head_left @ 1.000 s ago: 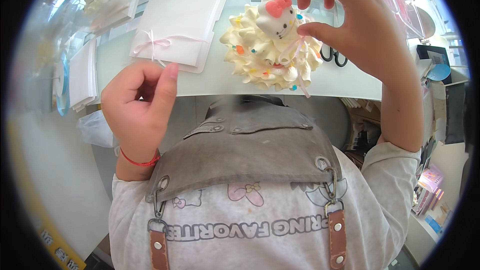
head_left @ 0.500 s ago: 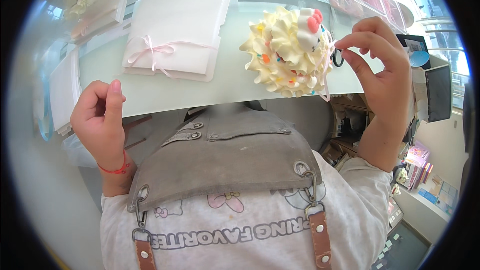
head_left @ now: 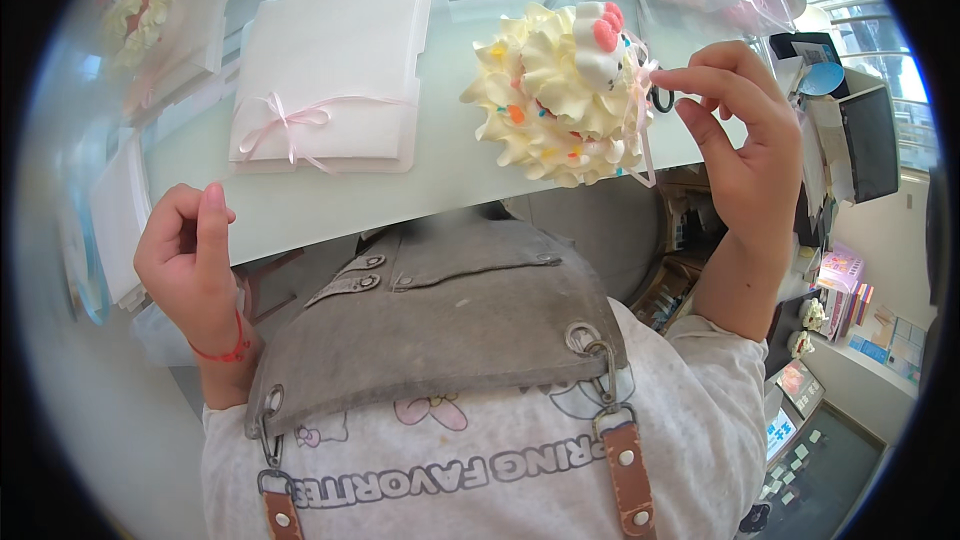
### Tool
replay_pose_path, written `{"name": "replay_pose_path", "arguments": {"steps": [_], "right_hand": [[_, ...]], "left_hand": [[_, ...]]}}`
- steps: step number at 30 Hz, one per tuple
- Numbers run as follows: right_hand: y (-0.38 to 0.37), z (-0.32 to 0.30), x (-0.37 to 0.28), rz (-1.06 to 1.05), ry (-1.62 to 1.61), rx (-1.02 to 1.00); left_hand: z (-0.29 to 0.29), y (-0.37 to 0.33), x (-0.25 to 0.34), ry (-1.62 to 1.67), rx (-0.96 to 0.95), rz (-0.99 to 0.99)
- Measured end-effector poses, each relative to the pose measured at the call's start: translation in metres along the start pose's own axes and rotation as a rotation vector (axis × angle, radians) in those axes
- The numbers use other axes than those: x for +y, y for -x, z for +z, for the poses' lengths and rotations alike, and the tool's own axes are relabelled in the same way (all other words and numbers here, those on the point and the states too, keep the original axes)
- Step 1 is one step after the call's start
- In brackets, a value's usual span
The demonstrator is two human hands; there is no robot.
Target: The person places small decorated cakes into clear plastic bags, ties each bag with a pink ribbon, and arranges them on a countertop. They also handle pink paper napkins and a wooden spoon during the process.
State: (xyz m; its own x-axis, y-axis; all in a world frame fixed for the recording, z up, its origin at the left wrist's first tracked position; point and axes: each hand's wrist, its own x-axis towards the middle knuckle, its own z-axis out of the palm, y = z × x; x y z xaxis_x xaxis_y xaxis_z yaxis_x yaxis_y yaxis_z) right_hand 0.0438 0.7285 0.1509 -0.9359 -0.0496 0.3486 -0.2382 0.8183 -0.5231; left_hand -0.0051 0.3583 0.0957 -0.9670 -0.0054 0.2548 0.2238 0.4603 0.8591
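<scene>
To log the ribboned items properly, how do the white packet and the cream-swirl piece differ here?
The white packet is plain and straight-edged; the cream-swirl piece is pale yellow and ruffled, with coloured bits. The white packet lies flat; the cream-swirl piece is bulky and bears a white figure head. The right hand is close to the cream-swirl piece; the white packet is farther from it. Both carry pink ribbon.

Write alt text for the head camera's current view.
The right hand, slightly open, is beside a yellowish frilled ornament bearing a white figure with a pink bow; the loosely curled left hand is near a white packet with pink ribbon on the table.
</scene>
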Motion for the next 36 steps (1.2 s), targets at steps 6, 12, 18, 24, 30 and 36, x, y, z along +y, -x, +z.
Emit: {"name": "replay_pose_path", "arguments": {"steps": [6, 12, 18, 24, 30, 36], "right_hand": [[0.005, 0.006, -0.029, -0.266, -0.294, 0.133], [-0.007, 0.048, -0.093, -0.882, -0.747, 0.157], [-0.01, 0.067, -0.123, -0.99, -0.962, 0.128], [-0.018, 0.075, -0.117, -1.005, -1.204, -0.184], [-0.002, 0.083, -0.119, -0.894, -1.192, -0.046], [0.007, 0.065, -0.087, -0.709, -1.152, -0.144]], "left_hand": [[0.004, -0.002, -0.003, 0.042, -0.003, 0.031], [0.0, -0.004, -0.008, -0.037, -0.013, 0.056], [0.002, -0.023, -0.01, -0.251, -0.139, 0.031], [0.007, -0.029, -0.022, -0.309, -0.118, 0.131], [0.017, -0.043, -0.024, -0.385, -0.211, 0.226], [0.027, -0.059, -0.038, -0.533, -0.373, 0.573]]}}
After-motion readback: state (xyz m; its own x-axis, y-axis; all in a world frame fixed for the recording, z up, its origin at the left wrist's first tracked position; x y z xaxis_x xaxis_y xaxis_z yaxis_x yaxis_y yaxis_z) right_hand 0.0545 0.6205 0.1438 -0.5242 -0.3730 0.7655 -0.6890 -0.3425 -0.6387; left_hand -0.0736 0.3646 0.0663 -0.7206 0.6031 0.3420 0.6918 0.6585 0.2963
